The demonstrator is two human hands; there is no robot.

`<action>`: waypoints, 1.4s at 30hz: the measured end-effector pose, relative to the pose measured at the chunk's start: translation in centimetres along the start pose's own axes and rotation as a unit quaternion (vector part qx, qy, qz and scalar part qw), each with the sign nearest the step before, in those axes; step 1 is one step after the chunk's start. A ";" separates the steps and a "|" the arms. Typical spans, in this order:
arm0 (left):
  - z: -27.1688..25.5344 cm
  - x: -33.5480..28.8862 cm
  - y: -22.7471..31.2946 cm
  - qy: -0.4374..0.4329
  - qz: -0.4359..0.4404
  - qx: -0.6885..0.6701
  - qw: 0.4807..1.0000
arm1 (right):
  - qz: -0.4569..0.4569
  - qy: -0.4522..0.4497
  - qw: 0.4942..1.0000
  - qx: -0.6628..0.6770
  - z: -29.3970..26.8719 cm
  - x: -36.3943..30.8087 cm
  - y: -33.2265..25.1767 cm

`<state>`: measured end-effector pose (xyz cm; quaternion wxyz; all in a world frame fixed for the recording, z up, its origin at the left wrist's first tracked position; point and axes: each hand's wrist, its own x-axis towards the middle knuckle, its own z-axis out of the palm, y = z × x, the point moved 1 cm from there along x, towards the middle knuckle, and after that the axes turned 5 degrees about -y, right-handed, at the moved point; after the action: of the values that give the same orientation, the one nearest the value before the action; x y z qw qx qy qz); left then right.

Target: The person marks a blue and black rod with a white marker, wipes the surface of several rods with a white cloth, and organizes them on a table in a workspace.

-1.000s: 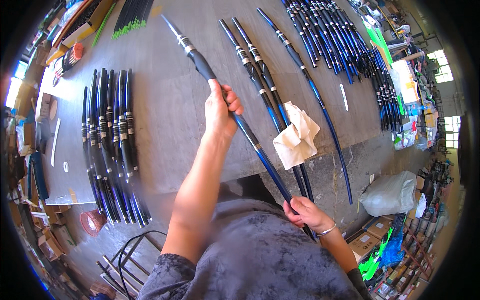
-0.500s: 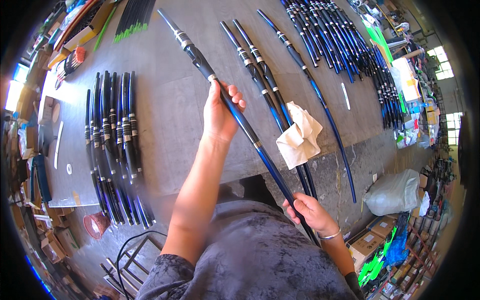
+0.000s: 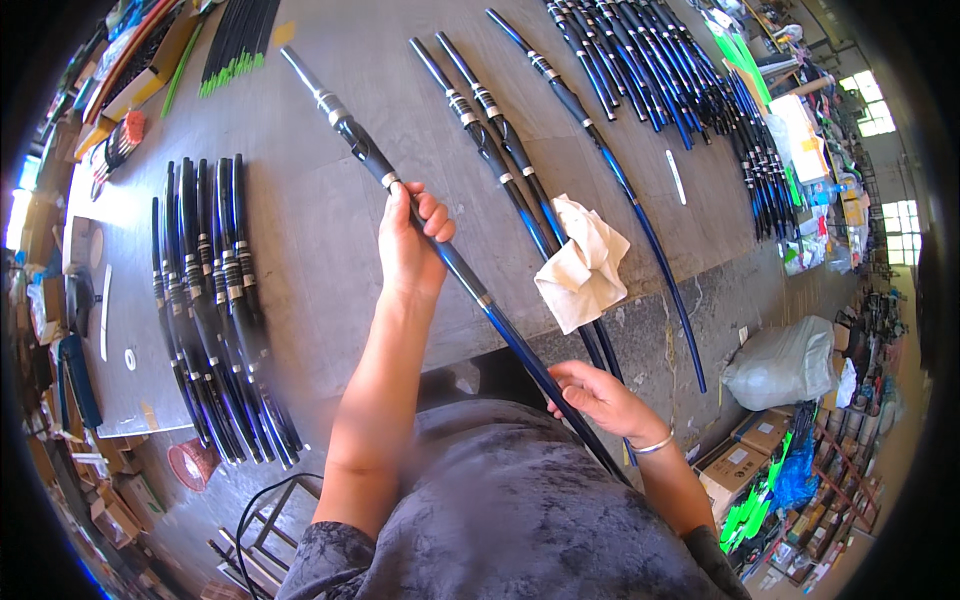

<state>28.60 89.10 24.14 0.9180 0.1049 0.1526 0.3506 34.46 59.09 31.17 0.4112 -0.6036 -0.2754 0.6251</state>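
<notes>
My left hand [image 3: 412, 243] is wrapped round a fishing rod [image 3: 510, 330], blue and black with silver rings, just below its reel seat. The rod slants from the upper left down to my shirt, its butt end raised over the table. Lower down, my right hand [image 3: 602, 398] curls loosely round the rod, fingertips showing past its left side. Right of it, two similar rods [image 3: 519, 190] lie side by side on the table, a crumpled cream cloth [image 3: 582, 265] draped across them. Another single rod [image 3: 617, 172] lies further right, its thin end jutting over the table edge.
Several rods [image 3: 205, 300] lie bunched at the left of the grey table [image 3: 330, 190], and a larger pile of rods [image 3: 650, 70] lies at the far right. A white strip [image 3: 676, 177] rests nearby. Boxes [image 3: 745, 465] and a plastic-wrapped bundle [image 3: 780, 362] stand on the floor.
The held rod and my left hand have shifted slightly left and down in view. My right hand has moved up a little along the rod, its grip looser. The whole view has turned slightly.
</notes>
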 end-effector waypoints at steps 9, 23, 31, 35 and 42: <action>-0.8 0.4 -0.6 0.037 0.036 0.022 0.998 | 0.027 0.112 0.972 -0.203 -0.5 0.7 -1.7; -2.1 0.8 3.7 0.143 0.084 0.041 0.985 | 0.070 0.322 0.804 -0.495 -0.2 -7.5 2.2; -0.7 0.8 5.4 0.172 0.031 0.076 0.982 | 0.144 0.338 0.782 -0.504 0.6 -13.1 7.9; -0.8 1.1 5.1 0.111 0.005 0.077 0.991 | 0.158 0.265 0.849 -0.430 1.8 -13.0 9.4; 0.0 0.4 7.2 -0.217 -0.033 -0.262 0.940 | 0.179 0.025 0.979 -0.098 1.0 -12.8 8.1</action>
<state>24.53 94.62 26.22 0.9351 -0.0707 -0.1438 0.3161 31.12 44.25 31.29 0.2385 -0.6960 -0.2120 0.6432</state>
